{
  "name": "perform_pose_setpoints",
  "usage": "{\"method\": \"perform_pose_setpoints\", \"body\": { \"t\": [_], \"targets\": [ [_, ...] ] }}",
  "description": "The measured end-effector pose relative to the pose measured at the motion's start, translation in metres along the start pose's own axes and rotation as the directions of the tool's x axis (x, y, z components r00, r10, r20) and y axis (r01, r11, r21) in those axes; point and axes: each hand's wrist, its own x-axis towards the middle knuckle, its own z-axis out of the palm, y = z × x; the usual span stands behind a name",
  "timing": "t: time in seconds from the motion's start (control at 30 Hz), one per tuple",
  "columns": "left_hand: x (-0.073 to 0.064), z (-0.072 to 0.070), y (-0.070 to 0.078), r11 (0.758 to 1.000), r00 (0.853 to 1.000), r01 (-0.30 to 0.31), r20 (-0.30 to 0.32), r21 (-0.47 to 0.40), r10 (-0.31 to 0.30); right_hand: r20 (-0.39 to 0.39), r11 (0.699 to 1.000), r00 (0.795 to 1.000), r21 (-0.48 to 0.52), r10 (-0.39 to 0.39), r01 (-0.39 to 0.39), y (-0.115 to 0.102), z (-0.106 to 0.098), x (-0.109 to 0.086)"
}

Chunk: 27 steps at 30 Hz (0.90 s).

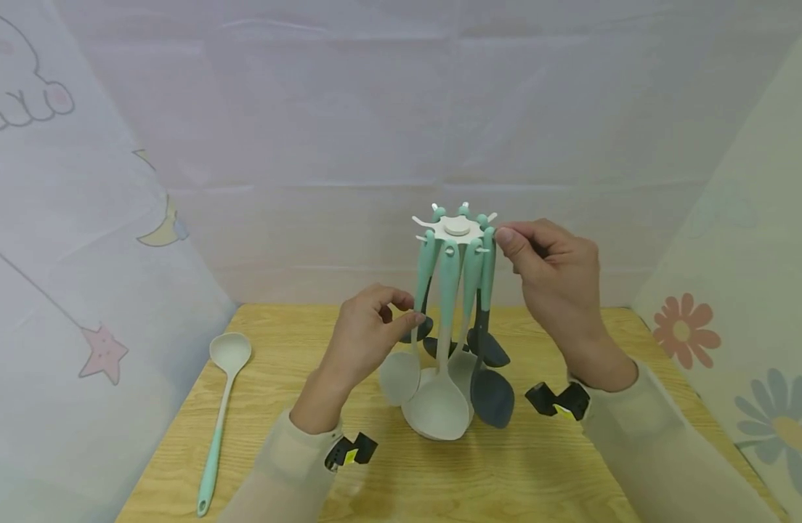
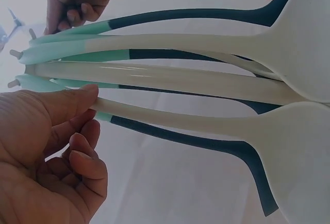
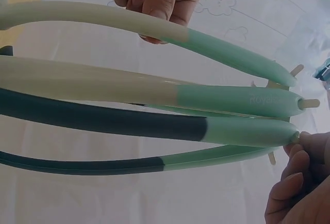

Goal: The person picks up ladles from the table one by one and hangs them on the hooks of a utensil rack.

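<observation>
A utensil rack [image 1: 456, 229] with a white spoked top carries several green-handled kitchen utensils. My left hand [image 1: 368, 334] pinches the shaft of a cream-headed spoon [image 1: 399, 378] between thumb and index finger, just below its green grip. At the top right of the rack, the thumb and index fingertip of my right hand [image 1: 561, 283] pinch a rack hook, right at the upper end of a green handle [image 3: 247, 131] with a dark shaft. Their fingertips cover that hook. A cream ladle [image 1: 439, 407] hangs in front, beside a dark-headed utensil [image 1: 494, 399].
Another cream ladle [image 1: 227, 356] with a green handle lies on the left of the wooden table [image 1: 558, 465]. Further dark utensil heads [image 1: 489, 347] hang at the rear of the rack. Patterned cloth walls [image 1: 309, 145] enclose the table at the back and sides.
</observation>
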Motion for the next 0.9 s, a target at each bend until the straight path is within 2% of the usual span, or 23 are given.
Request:
{"method": "perform_pose_setpoints", "body": {
  "t": [0.33, 0.63, 0.8, 0.9],
  "targets": [
    [-0.003, 0.0, 0.001, 1.0, 1.0, 0.004, 0.0, -0.022, -0.004, 0.016, 0.998, 0.999, 0.034, 0.044, -0.044, 0.001, 0.002, 0.004],
    [-0.005, -0.001, -0.003, 1.0, 1.0, 0.006, 0.006, -0.022, -0.006, 0.013, 0.997, 0.998, 0.042, 0.068, -0.068, 0.001, 0.001, 0.003],
    [-0.013, -0.014, -0.021, 0.999, 0.999, 0.047, 0.009, -0.001, -0.047, -0.025, 0.998, 0.998, 0.016, 0.059, -0.058, 0.0, -0.007, 0.002],
    [-0.022, -0.031, -0.042, 0.993, 0.993, 0.117, -0.007, 0.034, -0.117, -0.05, 0.999, 0.998, 0.011, 0.048, -0.048, -0.001, -0.012, 0.003]
  ]
}}
